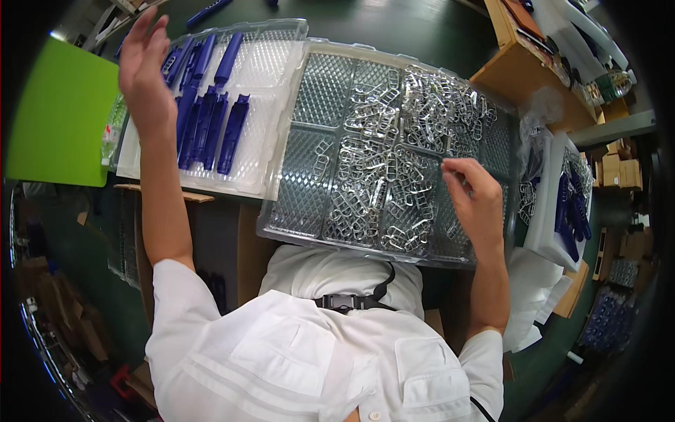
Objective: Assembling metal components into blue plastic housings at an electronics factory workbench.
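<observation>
My left hand (pixel 146 81) is raised over the left side of the white plastic tray (pixel 256 116), fingers stretched out and a little apart; nothing shows in it. Beside it, several dark-blue elongated plastic parts (pixel 233 133) lie in two rows in that tray. My right hand (pixel 476 200) hovers at the right part of a clear compartmented tray (pixel 302 179), its thumb and fingers curled together in a pinch. Whatever its fingertips hold, if anything, is too small to make out. Loose shiny metal clips or buckle-like pieces (pixel 365 165) are heaped across the middle compartments of the clear tray.
A white foam box (pixel 545 211) with blue parts and metal pieces stands at the right. Behind it is a wooden box (pixel 538 67). A bright green panel (pixel 60 112) rises at the left. The clear tray's near edge lies close to my waist.
</observation>
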Available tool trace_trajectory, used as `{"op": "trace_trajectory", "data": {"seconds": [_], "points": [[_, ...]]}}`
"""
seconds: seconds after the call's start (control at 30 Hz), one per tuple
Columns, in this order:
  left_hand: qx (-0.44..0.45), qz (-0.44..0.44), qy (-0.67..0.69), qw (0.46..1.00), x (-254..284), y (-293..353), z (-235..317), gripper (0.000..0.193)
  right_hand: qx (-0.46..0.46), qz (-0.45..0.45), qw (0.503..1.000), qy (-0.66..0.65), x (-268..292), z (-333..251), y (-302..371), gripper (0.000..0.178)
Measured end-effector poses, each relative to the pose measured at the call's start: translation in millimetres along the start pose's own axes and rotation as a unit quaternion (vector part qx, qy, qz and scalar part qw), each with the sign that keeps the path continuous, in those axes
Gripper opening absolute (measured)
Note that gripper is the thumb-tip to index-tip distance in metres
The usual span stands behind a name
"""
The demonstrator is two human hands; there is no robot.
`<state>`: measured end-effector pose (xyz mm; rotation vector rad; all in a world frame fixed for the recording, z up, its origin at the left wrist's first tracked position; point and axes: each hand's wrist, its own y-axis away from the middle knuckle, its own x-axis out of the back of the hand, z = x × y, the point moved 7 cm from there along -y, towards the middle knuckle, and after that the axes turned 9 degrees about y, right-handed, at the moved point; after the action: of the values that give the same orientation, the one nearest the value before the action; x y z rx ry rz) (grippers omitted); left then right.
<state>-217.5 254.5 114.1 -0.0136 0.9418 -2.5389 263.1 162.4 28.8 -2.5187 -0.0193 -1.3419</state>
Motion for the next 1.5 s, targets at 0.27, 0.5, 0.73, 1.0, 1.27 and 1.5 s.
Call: {"op": "trace_trajectory", "data": {"seconds": [0.27, 0.5, 0.73, 1.0, 1.27, 1.5], "points": [[-0.016, 0.194, -0.196, 0.961, 236.3, 225.9, 74.5, 0.026, 0.105, -0.134, 0.96, 0.222, -98.1, -21.4, -77.8, 0.036], [0.438, 0.251, -0.342, 0.793, 476.8, 534.2, 5.3, 0.027, 0.165, -0.172, 0.963, 0.129, -116.4, 24.0, -91.5, 0.031], [0.546, 0.026, -0.603, 0.581, 524.7, 695.5, -59.9, 0.046, -0.043, -0.18, 0.982, -0.037, -108.1, 25.0, -69.9, 0.013], [0.542, 0.002, -0.659, 0.521, 496.7, 702.8, -130.3, 0.035, -0.064, -0.106, 0.986, -0.111, -46.5, 12.7, -32.3, 0.027], [0.53, -0.057, -0.656, 0.535, 491.6, 671.4, -105.5, 0.06, -0.133, -0.083, 0.978, -0.137, -38.4, -6.6, 10.7, 0.035], [0.417, -0.014, -0.617, 0.667, 451.3, 603.6, -58.9, 0.056, -0.132, -0.025, 0.969, -0.206, -19.5, 19.2, 22.2, 0.025]]}}
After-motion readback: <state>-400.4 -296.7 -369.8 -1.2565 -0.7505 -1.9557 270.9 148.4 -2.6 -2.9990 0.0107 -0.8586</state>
